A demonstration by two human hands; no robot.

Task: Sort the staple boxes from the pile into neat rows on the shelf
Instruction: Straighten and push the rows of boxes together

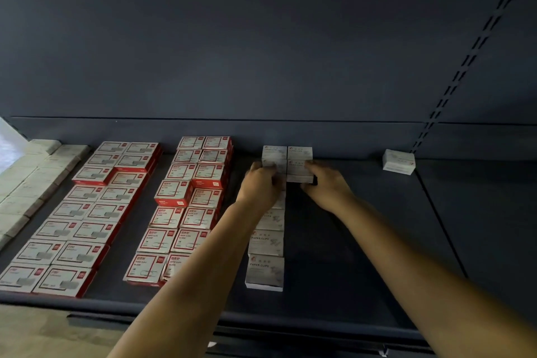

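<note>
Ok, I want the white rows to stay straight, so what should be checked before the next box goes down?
1. Left hand on the white boxes at the back: ok, fingers curled on them.
2. Right hand steadying their other side: ok.
3. White column runs straight to the front: ok.
4. Bare shelf right of that column for a second row: ok.
5. Loose white box sorted: not ok, it sits apart.
6. Red-edged rows neat: ok.

Dim, bluish light – brighter patch far left; soft focus, wide-angle bend at edges.
</note>
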